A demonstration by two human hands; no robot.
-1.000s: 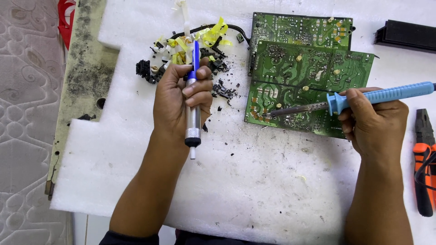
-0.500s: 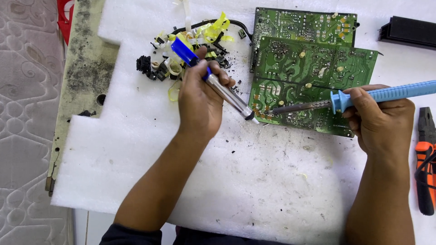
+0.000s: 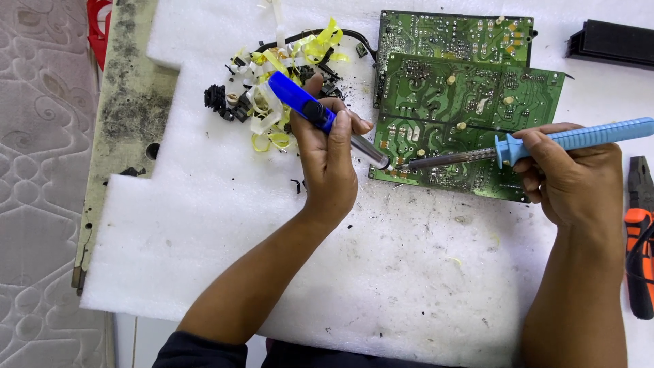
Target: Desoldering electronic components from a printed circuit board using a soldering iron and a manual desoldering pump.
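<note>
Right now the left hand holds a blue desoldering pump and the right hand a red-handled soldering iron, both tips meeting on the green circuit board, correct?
Not quite: in the head view the soldering iron in the right hand has a light blue handle, not red. The rest stands.

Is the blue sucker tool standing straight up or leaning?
Leaning. The blue-and-silver desoldering pump in the left hand slants down to the green circuit board.

Both forearms reach up from the lower edge, bare below dark sleeves. The left hand is closed in a fist-like grip, thumb on top, wrist straight. The right hand is curled shut, knuckles up, fingers wrapped under.
</note>
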